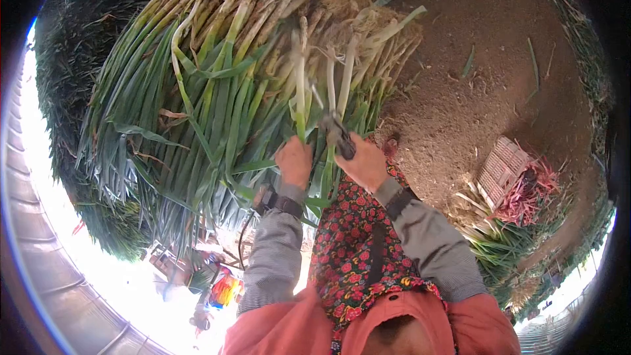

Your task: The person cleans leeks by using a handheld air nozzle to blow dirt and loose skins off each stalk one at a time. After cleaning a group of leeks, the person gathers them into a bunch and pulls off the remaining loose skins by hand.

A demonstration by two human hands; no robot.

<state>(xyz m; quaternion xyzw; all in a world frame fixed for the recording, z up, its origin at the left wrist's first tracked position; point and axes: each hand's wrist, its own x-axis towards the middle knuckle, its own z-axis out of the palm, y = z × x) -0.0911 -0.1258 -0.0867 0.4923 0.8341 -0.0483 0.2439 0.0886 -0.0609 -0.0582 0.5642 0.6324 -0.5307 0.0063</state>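
Note:
A thick heap of long green onions (217, 92) lies before me, pale root ends away from me and green leaves toward me. My left hand (294, 161) is closed round the green part of one green onion (300, 85), whose white shaft points up and away. My right hand (363, 163) is wrapped around a dark-handled tool (339, 138), close beside the left hand. A thin pale blade-like part of it slants toward the held stalk. Two more white shafts (338, 82) stand just beyond the tool, and green leaves hang below it.
Brown soil (460, 105) with scattered leaves spreads to the right. A reddish slatted crate (503, 167) stands there beside a tangle of pink ties (529, 197) and more green onions (496, 243). A dark leafy pile (72, 79) rises at the far left. A flowered apron (355, 236) covers my lap.

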